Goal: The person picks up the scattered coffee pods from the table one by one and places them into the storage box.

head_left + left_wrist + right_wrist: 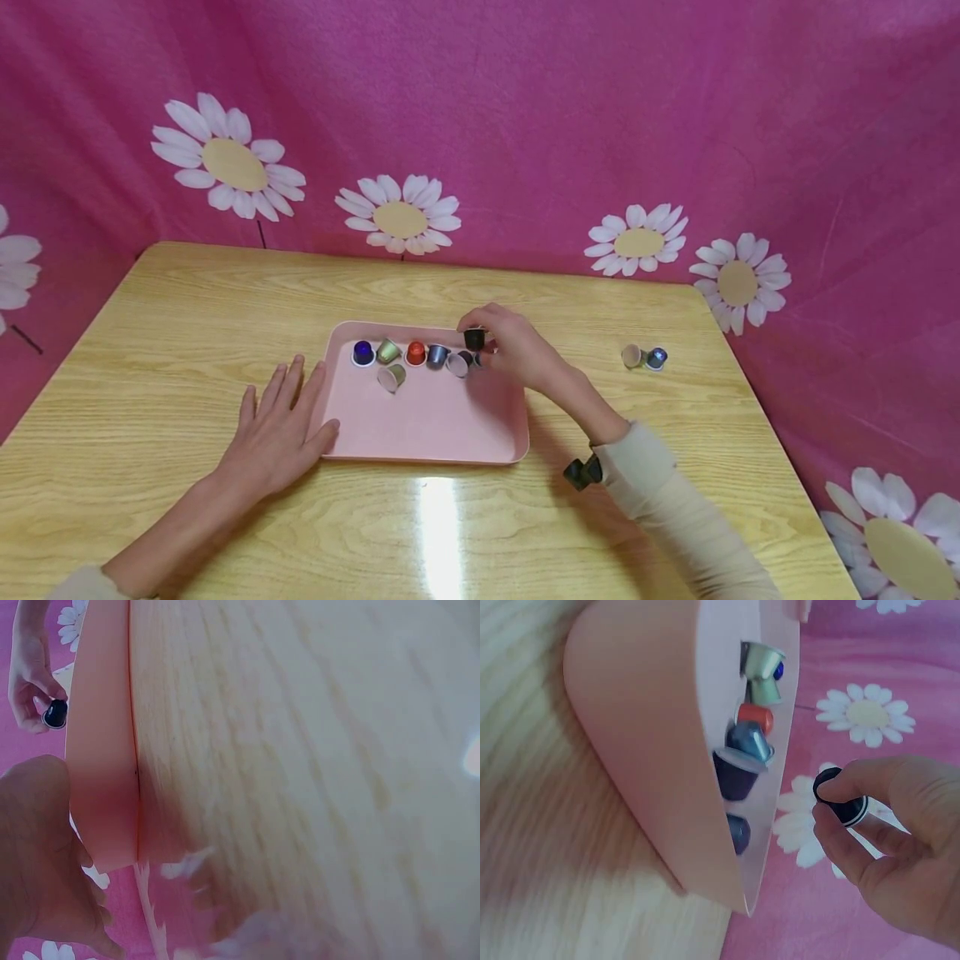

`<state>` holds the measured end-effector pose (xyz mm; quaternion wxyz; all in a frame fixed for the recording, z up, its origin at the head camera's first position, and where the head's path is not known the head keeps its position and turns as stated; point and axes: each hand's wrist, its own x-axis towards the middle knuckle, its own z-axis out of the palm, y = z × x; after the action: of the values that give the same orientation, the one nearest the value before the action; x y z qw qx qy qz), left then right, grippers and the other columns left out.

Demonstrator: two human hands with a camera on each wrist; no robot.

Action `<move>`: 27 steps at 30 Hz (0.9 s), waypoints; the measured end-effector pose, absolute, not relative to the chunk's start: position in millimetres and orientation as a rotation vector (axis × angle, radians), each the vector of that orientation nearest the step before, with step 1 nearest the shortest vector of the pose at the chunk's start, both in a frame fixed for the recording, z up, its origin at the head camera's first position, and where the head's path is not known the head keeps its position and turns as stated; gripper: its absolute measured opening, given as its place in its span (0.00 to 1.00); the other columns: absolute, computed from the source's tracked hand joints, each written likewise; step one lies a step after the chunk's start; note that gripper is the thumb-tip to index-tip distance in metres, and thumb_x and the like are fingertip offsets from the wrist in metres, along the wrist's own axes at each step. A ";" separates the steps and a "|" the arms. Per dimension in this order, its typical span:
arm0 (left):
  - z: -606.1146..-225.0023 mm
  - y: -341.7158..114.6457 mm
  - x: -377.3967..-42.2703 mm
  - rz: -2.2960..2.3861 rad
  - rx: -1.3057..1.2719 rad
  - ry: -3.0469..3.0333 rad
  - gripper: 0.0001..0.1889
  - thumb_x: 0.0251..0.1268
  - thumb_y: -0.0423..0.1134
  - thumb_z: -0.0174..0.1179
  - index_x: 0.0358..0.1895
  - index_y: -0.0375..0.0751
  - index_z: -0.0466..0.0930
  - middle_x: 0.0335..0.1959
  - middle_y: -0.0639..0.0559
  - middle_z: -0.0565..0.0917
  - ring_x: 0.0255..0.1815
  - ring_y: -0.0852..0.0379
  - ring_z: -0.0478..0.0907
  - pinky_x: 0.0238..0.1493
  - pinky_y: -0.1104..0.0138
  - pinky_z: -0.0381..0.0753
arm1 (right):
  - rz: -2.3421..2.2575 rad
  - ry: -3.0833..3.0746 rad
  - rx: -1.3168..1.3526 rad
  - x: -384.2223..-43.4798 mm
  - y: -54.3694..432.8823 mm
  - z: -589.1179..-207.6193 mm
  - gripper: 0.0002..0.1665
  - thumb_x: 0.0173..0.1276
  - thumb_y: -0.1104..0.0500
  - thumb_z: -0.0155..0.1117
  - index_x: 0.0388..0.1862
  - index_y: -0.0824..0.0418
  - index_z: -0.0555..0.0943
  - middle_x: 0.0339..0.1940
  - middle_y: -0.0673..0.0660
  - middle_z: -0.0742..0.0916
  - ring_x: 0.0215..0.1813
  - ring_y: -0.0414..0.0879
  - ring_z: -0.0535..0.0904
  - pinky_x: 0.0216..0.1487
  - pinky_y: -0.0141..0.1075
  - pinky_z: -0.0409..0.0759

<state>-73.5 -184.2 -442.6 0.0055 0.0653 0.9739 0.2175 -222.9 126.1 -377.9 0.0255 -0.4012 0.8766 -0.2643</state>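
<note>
My right hand (pixel 517 348) pinches a black coffee capsule (pixel 474 339) between thumb and fingers, held above the back right of a pink tray (pixel 420 429). My left hand (pixel 273 442) lies with its fingers straight and spread at the tray's left edge, touching the rim. Along the back of the tray stand or lie a dark blue capsule (pixel 363 352), a green capsule (pixel 387 350), a red capsule (pixel 416 353) and a grey-blue capsule (pixel 438 357). A dark capsule (pixel 739 772) lies beside these. Closer to the front is a pale green capsule (pixel 392 378) on its side. Another dark capsule (pixel 739 832) is partly hidden by the tray wall.
To the right of the tray, a capsule with a pale lid (pixel 632 356) and a blue capsule (pixel 656 358) sit side by side on the wooden table (pixel 480 533). A pink cloth (pixel 525 125) with daisies hangs behind the table.
</note>
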 end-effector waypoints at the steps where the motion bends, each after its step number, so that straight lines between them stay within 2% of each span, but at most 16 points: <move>1: -442.6 -184.2 -73.5 0.681 0.204 3.050 0.41 0.74 0.55 0.51 0.80 0.34 0.47 0.79 0.28 0.44 0.77 0.29 0.39 0.67 0.30 0.35 | -0.805 2.706 -1.259 -221.8 123.9 -379.0 0.25 0.55 0.80 0.68 0.52 0.65 0.81 0.46 0.59 0.83 0.45 0.50 0.78 0.46 0.42 0.80; 6: -441.8 -184.2 -73.3 0.686 0.206 3.052 0.41 0.74 0.56 0.50 0.80 0.35 0.48 0.79 0.28 0.44 0.77 0.29 0.39 0.67 0.30 0.35 | -0.708 2.698 -1.318 -216.1 112.7 -386.4 0.25 0.56 0.78 0.70 0.52 0.63 0.82 0.46 0.57 0.83 0.46 0.49 0.79 0.46 0.40 0.79; 12: -440.9 -184.0 -73.1 0.690 0.208 3.050 0.41 0.74 0.55 0.50 0.79 0.34 0.48 0.78 0.28 0.44 0.77 0.29 0.39 0.67 0.30 0.34 | -0.543 2.732 -1.336 -209.6 101.4 -394.1 0.24 0.57 0.71 0.74 0.52 0.56 0.83 0.50 0.56 0.83 0.48 0.47 0.81 0.44 0.39 0.80; 20: -441.3 -183.7 -73.3 0.688 0.202 3.049 0.42 0.74 0.55 0.51 0.80 0.34 0.48 0.78 0.28 0.44 0.77 0.29 0.39 0.67 0.30 0.34 | -0.500 2.652 -1.351 -206.7 91.3 -400.7 0.24 0.63 0.71 0.70 0.58 0.58 0.82 0.59 0.59 0.81 0.61 0.51 0.76 0.57 0.40 0.77; 27: -441.8 -183.6 -73.6 0.676 0.206 3.054 0.41 0.73 0.55 0.51 0.79 0.34 0.48 0.78 0.28 0.44 0.77 0.28 0.39 0.67 0.30 0.35 | -0.538 2.620 -1.439 -205.2 84.3 -407.9 0.19 0.64 0.71 0.68 0.53 0.59 0.82 0.56 0.57 0.82 0.61 0.49 0.75 0.60 0.36 0.74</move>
<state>-73.6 -183.6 -441.8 0.0035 0.0657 0.9742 0.2157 -205.2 84.3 -407.9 0.0522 -0.4732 0.8614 -0.1768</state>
